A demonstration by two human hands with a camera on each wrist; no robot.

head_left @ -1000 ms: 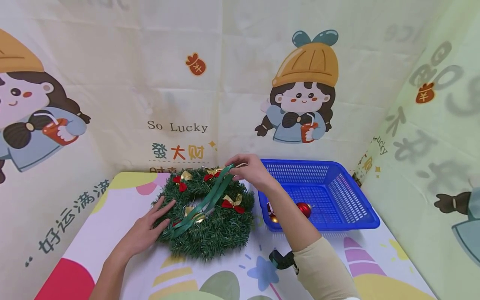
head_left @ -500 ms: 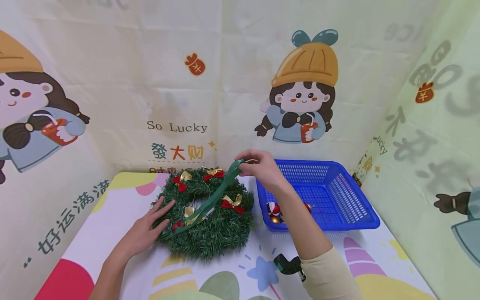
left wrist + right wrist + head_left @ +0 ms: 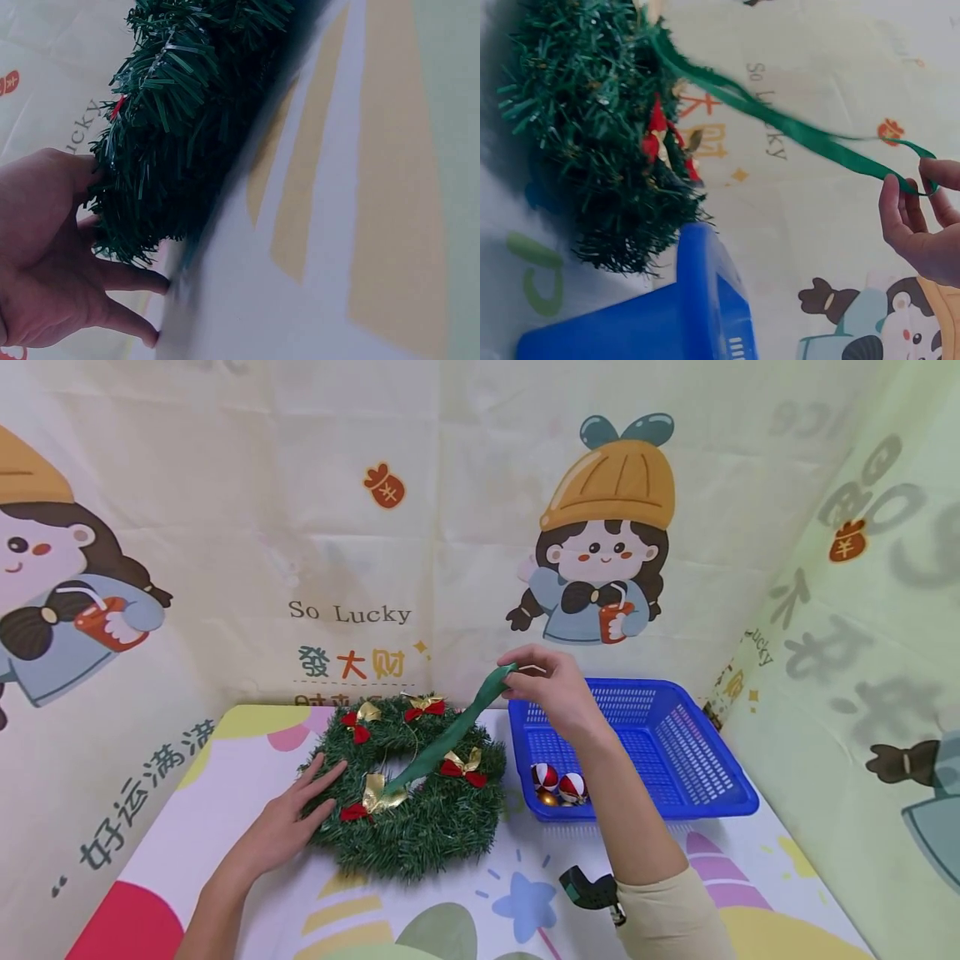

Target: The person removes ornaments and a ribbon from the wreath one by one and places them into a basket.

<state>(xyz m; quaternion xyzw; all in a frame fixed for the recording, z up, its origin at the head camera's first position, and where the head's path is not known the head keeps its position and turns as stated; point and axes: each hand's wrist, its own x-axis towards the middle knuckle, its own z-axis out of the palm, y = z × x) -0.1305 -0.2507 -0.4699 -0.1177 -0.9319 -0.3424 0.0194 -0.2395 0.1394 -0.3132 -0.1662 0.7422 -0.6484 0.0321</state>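
Observation:
A green wreath [image 3: 420,839] with several red and gold bows lies flat on the table. My left hand [image 3: 288,818] rests against its left side, fingers spread and straight; in the left wrist view the hand [image 3: 56,262] reaches past the wreath's edge, some fingers hidden behind the needles. Above the wreath's right side, my right hand [image 3: 551,689] pinches one end of a green ribbon [image 3: 457,727]. The ribbon slants down from there to the gold bow [image 3: 378,793] near the wreath's front left. In the right wrist view, it runs as a long loop from the fingertips [image 3: 928,166].
A blue plastic basket [image 3: 738,789] stands right of the wreath, partly behind my right forearm. Red-and-white baubles [image 3: 545,777] and a gold bauble [image 3: 547,797] lie in its near left corner. A printed cloth wall [image 3: 465,610] rises close behind the table.
My right hand has moved right and slightly up, drawing the ribbon off the wreath's front left. The gold bow there now shows more fully. My left hand has stayed in place.

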